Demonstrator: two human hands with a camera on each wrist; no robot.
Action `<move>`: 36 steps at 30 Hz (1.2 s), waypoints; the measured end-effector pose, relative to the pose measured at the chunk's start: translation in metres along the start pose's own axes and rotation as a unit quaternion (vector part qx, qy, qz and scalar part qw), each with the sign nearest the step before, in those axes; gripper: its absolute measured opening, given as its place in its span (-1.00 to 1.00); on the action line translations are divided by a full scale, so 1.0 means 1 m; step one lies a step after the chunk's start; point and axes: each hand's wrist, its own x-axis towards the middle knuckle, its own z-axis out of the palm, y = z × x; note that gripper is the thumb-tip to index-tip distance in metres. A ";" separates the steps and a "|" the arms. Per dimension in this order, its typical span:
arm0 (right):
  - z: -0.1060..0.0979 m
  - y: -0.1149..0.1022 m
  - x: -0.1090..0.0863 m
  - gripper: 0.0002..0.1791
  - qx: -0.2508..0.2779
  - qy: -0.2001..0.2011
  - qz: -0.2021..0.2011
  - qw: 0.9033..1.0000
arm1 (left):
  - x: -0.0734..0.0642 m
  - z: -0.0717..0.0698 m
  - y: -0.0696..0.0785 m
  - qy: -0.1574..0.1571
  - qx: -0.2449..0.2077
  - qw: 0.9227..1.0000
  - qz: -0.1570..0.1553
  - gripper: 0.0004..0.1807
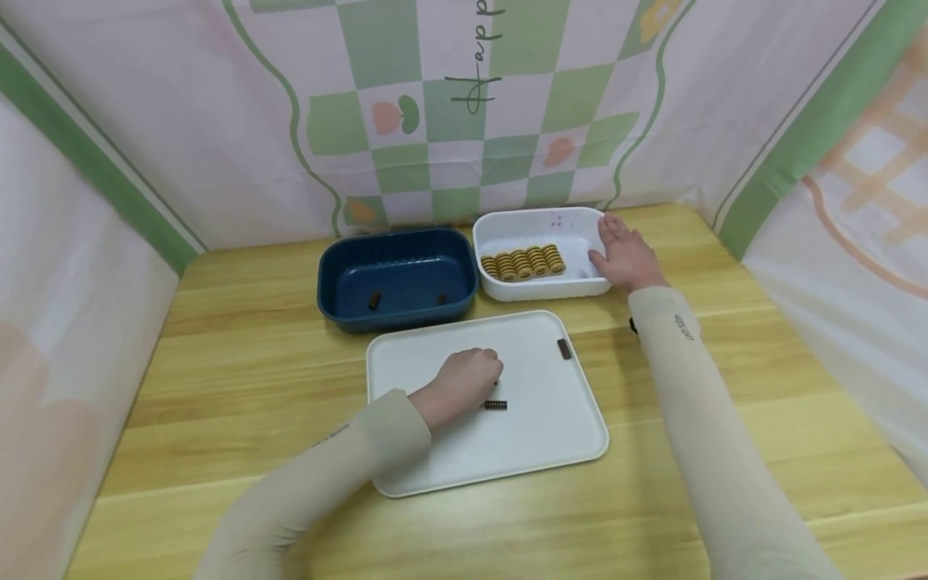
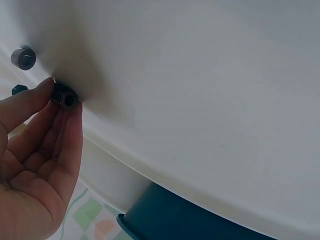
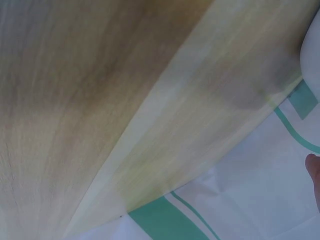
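In the head view my left hand (image 1: 464, 383) is over the white tray (image 1: 435, 475). Its thumb and fingers pinch a dark coil spring (image 2: 65, 97), end-on in the left wrist view, just off or touching the tray; I cannot tell which. Close beside that hand lies another dark spring (image 1: 496, 405), and a further dark piece (image 1: 565, 349) lies by the tray's right edge. My right hand (image 1: 629, 256) rests on the right rim of the white box (image 1: 544, 290), fingers fairly straight, thumb over the inside. Several rows of yellow ribbed springs (image 1: 524, 264) fill that box's left part.
Left of the white box stands a dark blue box (image 1: 395, 318) with two small dark pieces in it, one of them a dark cylinder (image 1: 374, 300). Both boxes sit behind the tray on a wooden table (image 1: 239, 362). Patterned cloth (image 1: 507, 121) hangs behind and at the sides.
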 end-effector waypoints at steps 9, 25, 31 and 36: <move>-0.002 -0.002 -0.001 -0.23 -0.012 -0.001 -0.002 1.000 | -0.005 -0.002 -0.005 0.004 -0.014 1.000 0.003 -0.82; 0.003 0.003 0.000 -0.22 -0.008 0.001 -0.010 1.000 | -0.019 -0.030 -0.042 0.000 -0.405 0.913 -0.044 -0.96; 0.002 0.002 -0.001 -0.22 -0.009 0.002 -0.006 1.000 | -0.024 -0.039 -0.058 0.015 -0.516 0.851 -0.098 -0.87; 0.001 0.000 -0.001 -0.23 -0.009 -0.001 -0.005 1.000 | -0.027 -0.047 -0.070 0.033 -0.606 0.778 -0.162 -0.81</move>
